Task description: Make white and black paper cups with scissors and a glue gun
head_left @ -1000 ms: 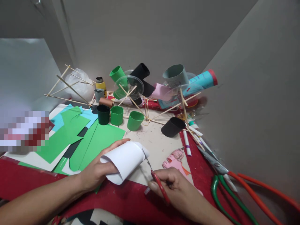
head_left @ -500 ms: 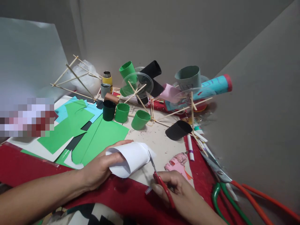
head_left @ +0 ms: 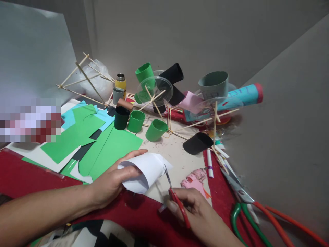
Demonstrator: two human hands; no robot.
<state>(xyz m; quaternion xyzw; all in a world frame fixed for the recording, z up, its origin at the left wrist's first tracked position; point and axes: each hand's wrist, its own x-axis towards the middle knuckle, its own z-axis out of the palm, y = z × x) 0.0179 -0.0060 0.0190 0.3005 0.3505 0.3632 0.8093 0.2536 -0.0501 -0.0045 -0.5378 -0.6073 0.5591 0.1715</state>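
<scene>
Holding a rolled white paper tube [head_left: 151, 166] against small red-handled metal scissors [head_left: 181, 208]

The left hand [head_left: 113, 180] grips the tube, thumb inside the open mouth and fingers behind. It is held up near the front edge of the red-covered counter [head_left: 151, 219], before the beige board [head_left: 177, 154]. Its long axis slants from lower left, where the mouth faces, to upper right, ending in a pointed corner. The right hand [head_left: 195, 207] is closed around the scissors' handles, blades pointing up and slightly left at that corner; whether they touch the paper, I cannot tell. Dark marks on the grey paper cylinder [head_left: 217, 85] and blue, red-ended tube [head_left: 246, 95] are too blurred to read.
</scene>
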